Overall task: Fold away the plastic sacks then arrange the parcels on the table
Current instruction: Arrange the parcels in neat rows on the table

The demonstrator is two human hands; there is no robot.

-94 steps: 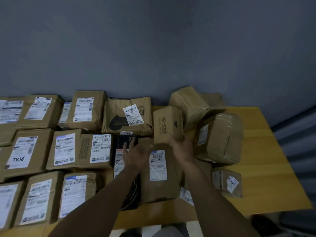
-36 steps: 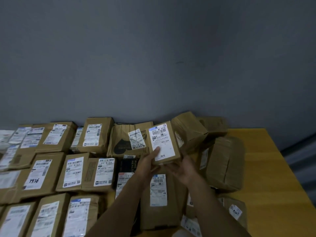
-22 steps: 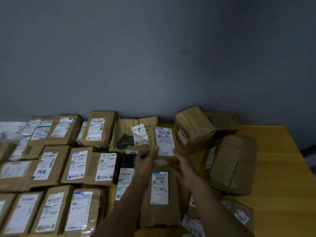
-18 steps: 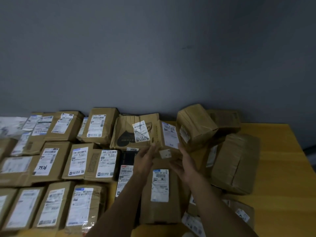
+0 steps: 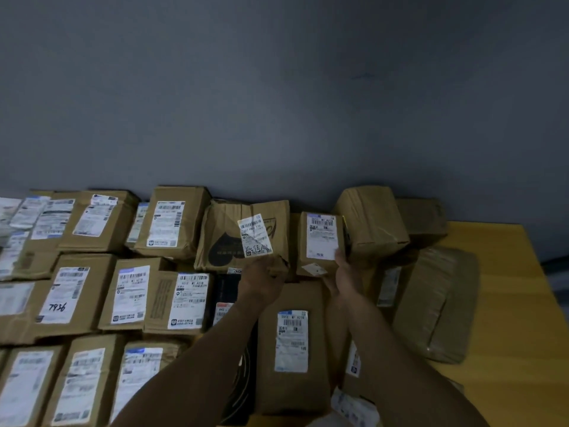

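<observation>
Small box (image 5: 320, 241) lowered; right hand (image 5: 345, 277) grip on it, left hand (image 5: 264, 280) unclear; 7936 label (image 5: 58, 307).

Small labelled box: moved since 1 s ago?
Yes. The small box moved back and right: it was held in front of the paper bag, now right of it, right hand holding it.

Over twenty parcels (image 5: 292, 343), two hands (image 5: 261, 285), one table (image 5: 508, 334)

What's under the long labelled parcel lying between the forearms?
A black packet pokes out beneath the long parcel's left edge, and another brown parcel shows at its right. How far either runs underneath, and the table there, is covered.
</observation>
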